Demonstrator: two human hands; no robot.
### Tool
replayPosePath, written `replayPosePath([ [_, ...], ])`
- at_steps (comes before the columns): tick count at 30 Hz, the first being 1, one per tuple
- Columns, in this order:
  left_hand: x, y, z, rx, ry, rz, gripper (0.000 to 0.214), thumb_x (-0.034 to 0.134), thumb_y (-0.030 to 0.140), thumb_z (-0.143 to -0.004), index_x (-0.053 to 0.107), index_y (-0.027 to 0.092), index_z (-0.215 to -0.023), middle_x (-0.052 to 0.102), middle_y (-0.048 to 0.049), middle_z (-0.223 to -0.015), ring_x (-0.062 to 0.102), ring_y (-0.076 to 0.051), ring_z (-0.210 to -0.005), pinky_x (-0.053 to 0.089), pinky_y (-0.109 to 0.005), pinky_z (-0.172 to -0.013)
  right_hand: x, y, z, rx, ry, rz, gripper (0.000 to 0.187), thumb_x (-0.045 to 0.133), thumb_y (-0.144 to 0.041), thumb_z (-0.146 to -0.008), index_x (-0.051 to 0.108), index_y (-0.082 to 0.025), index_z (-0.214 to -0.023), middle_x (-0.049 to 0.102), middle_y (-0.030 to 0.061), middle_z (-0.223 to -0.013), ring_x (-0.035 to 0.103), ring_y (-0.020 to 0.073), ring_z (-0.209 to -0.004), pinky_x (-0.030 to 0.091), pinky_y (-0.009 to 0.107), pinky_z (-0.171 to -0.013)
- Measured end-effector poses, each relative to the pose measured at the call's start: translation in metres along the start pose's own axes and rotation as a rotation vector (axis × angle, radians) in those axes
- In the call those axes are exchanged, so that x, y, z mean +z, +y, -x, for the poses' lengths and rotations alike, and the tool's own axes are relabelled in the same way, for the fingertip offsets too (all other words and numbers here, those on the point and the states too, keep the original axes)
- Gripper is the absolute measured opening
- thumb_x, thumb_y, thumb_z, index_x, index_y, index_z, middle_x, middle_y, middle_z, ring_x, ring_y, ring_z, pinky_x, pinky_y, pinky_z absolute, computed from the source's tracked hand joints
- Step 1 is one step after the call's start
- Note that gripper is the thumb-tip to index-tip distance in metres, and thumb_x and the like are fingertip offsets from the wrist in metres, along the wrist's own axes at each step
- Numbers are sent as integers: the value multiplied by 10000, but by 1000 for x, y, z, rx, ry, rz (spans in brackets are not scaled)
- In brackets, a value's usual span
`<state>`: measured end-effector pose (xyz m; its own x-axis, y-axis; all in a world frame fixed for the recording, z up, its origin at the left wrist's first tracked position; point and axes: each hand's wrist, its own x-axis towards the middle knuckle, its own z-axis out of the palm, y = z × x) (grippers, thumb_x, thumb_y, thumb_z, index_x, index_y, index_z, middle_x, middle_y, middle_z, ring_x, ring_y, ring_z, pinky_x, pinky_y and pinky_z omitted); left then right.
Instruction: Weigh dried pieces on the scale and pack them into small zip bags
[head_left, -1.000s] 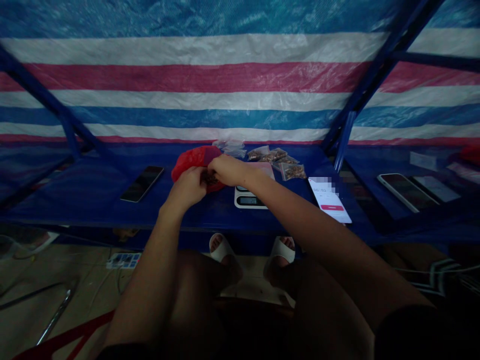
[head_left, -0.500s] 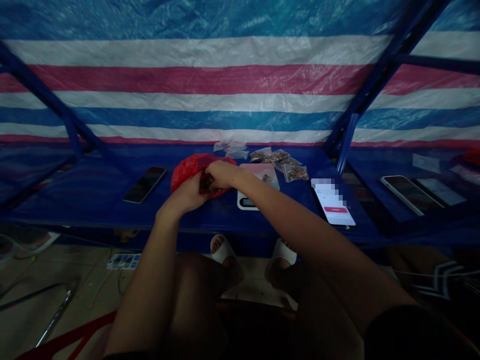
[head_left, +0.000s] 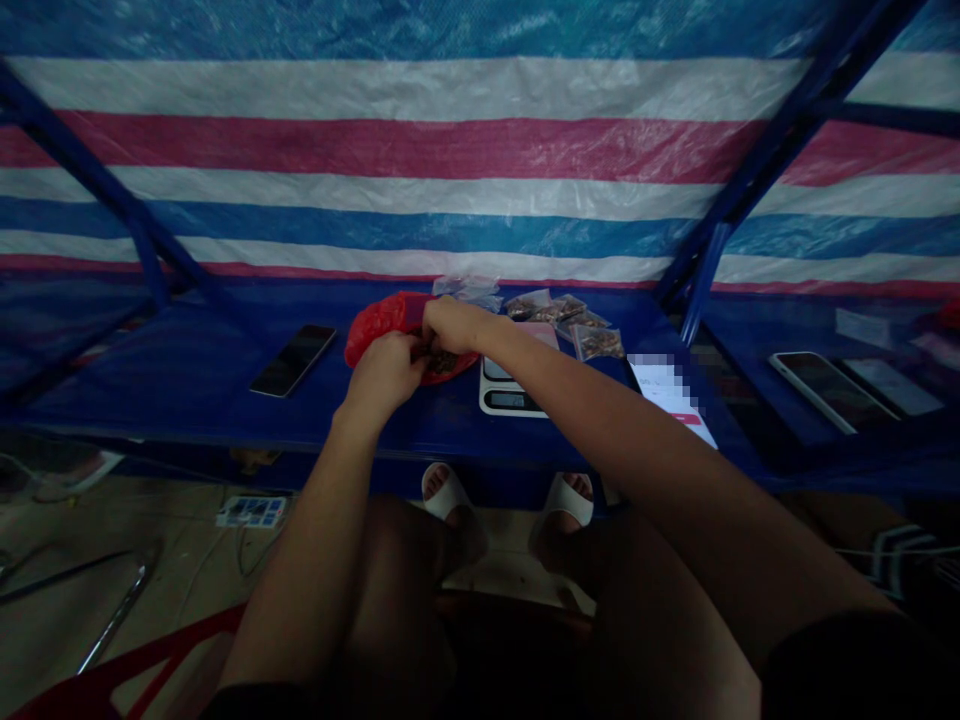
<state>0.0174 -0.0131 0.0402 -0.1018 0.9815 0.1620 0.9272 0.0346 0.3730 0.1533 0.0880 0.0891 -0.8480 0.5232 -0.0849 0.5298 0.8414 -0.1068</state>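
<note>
Red plastic bag behind left hand and right hand, fingers pinching something brown.

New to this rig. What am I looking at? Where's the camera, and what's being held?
No machine here: these are a person's bare hands, filmed by one camera worn on the head, looking forward and down. The left hand and right hand meet at a red plastic bag, with brown pieces between them; exactly what each hand grips is hidden. On the blue shelf lie a digital scale, small clear bags of similar pieces, and a phone. A striped tarp hangs behind.
</note>
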Motion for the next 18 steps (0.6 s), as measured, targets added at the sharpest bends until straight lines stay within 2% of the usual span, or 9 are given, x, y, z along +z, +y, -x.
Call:
replayPosePath([
  [6,2,5,-5,27,-14,-68,248,634,211,-1012,867,167,-1085,831,-172,-1149,778,-319,-1054,604,-433,-992,-5,9,2,-35,37,-43,318,673,-30,-923,903,-97,-1132,876,169,-1084,752,208,-920,507,313,-825],
  [12,1,12,-4,-8,8,-63,297,611,248,-1017,874,183,-1140,842,-160,-1139,782,-328,-1062,611,-442,-981,-1,16,6,-45,69,-111,320,697,-89,-939,897,-134,-1184,882,129,-1115,739,188,-921,501,294,-834],
  [16,2,12,-4,-26,20,-47,320,612,214,-999,879,196,-1175,849,-161,-1172,791,-338,-1086,614,-461,-1000,3,17,8,-16,36,-80,322,692,-68,-927,898,-138,-1165,880,137,-1113,745,196,-928,493,300,-817],
  [18,4,11,-5,-36,24,-50,304,623,233,-1002,881,198,-1159,850,-162,-1158,795,-338,-1076,617,-461,-998,3,17,9,-28,70,-102,324,680,-67,-932,898,-140,-1161,880,140,-1123,752,199,-937,494,301,-816],
])
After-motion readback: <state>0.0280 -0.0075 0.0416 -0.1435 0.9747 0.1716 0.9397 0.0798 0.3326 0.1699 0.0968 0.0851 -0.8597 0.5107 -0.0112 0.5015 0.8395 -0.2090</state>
